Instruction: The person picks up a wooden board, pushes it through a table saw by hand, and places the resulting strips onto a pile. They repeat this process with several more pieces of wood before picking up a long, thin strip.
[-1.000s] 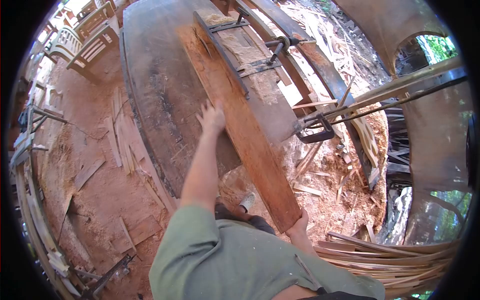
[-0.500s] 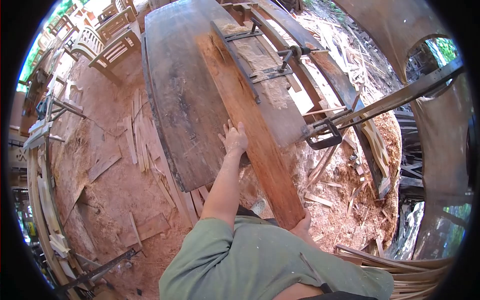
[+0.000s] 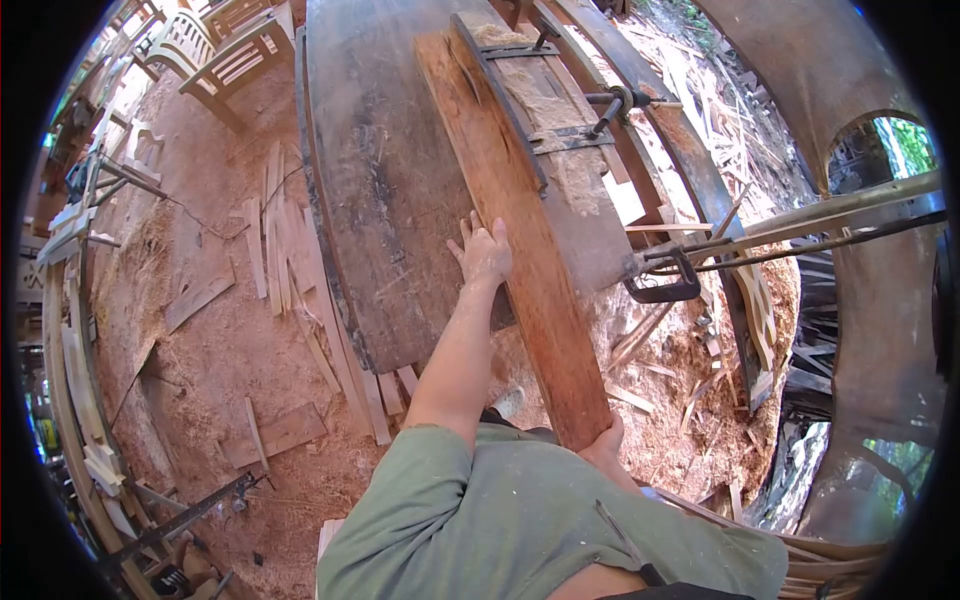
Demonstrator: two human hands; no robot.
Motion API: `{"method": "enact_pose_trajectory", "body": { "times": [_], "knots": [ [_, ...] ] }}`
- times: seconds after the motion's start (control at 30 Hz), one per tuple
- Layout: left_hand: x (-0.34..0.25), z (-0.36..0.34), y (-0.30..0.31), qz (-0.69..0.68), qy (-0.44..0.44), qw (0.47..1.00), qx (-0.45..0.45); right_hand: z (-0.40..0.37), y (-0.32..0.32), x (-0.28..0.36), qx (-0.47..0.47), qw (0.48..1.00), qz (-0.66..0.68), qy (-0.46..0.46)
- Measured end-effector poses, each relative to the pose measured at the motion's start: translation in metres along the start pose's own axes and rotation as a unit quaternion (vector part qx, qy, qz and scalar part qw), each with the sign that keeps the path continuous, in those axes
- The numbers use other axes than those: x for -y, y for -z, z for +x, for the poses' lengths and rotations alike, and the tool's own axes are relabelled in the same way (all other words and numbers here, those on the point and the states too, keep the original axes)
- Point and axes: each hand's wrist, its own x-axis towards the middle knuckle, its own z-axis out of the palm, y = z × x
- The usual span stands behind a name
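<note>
A long reddish-brown plank (image 3: pixel 535 270) lies lengthwise on the worn table (image 3: pixel 385 200), its right edge along a dark metal fence (image 3: pixel 500 105). My left hand (image 3: pixel 485 255) rests at the plank's left edge, fingers spread, with a ring on one finger. Past the table's near edge, my right hand (image 3: pixel 606 445) is wrapped round the plank's near end from the right, its fingers partly hidden underneath. Sawdust covers the board beside the fence, which two metal crossbars hold.
A black loop handle (image 3: pixel 665 280) juts from the table's right side. Wooden chairs (image 3: pixel 215 60) stand at the upper left. Offcuts (image 3: pixel 285 235) and sawdust lie on the ground. A long saw-like blade (image 3: pixel 185 520) is at the lower left. Curved wooden strips lie at the lower right.
The view has shifted, so the table and fence appear slightly further right and higher. Both hands keep their places on the plank, whose far end sits slightly nearer me along the fence.
</note>
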Motion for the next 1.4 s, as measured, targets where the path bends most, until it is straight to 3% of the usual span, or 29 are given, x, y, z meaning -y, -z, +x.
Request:
{"method": "enact_pose_trajectory", "body": {
  "times": [0.33,0.5,0.87,1.4],
  "knots": [
    [-0.004,0.024,0.01,-0.004,0.006,1.0,0.011,0.008,-0.026,0.0,0.022,0.999,0.024,0.027],
    [-0.008,0.031,0.015,0.0,0.006,1.0,0.009,0.023,-0.024,-0.001,-0.031,0.999,-0.007,0.041],
    [-0.011,0.053,0.02,0.02,0.006,1.0,-0.001,0.032,-0.041,-0.001,0.022,0.999,0.002,0.04],
    [-0.015,0.085,0.032,0.011,0.008,1.0,0.005,0.037,-0.08,0.0,0.017,0.999,0.009,0.043]
  ]
}}
